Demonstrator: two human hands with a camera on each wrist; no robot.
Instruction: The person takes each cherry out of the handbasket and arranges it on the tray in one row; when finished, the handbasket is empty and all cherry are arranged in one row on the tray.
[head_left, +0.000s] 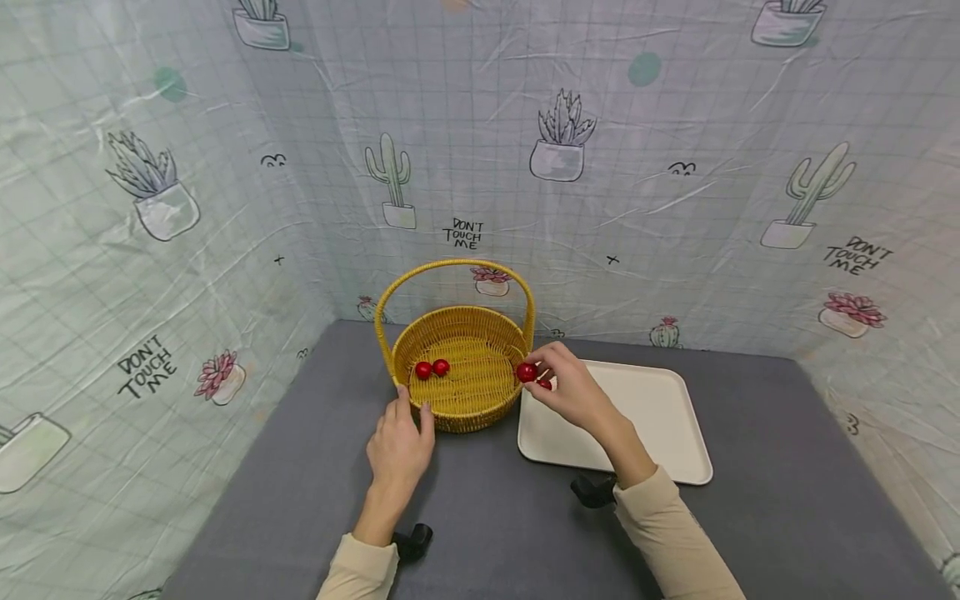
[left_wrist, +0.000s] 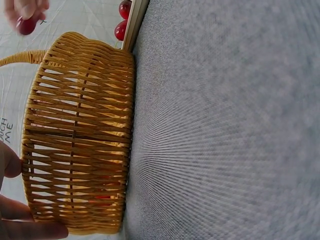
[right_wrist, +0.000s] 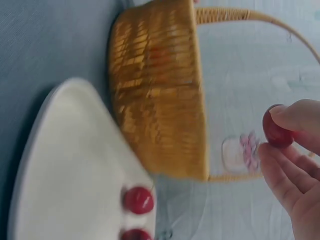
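My right hand (head_left: 573, 392) pinches a red cherry (right_wrist: 277, 127) between thumb and fingertips, above the tray side of the basket rim. Its fingers face a yellow woven basket (head_left: 465, 422) with a tall hoop handle. Inside, two cherries (head_left: 432, 369) lie toward the left. My left hand (head_left: 400, 446) touches the basket's front-left rim, fingers extended and thumb apart; in the left wrist view its fingertips (left_wrist: 50, 230) lie along the wicker wall. Two more cherries (right_wrist: 138, 200) sit at the edge of a white tray (right_wrist: 65, 165), partly hidden by my right hand in the head view.
The tray (head_left: 693, 454) lies right of the basket, close against it. Both stand on a grey cloth-covered table (head_left: 480, 517). A patterned curtain (head_left: 480, 183) rises behind and at both sides. Black wrist straps (head_left: 412, 542) show at my cuffs.
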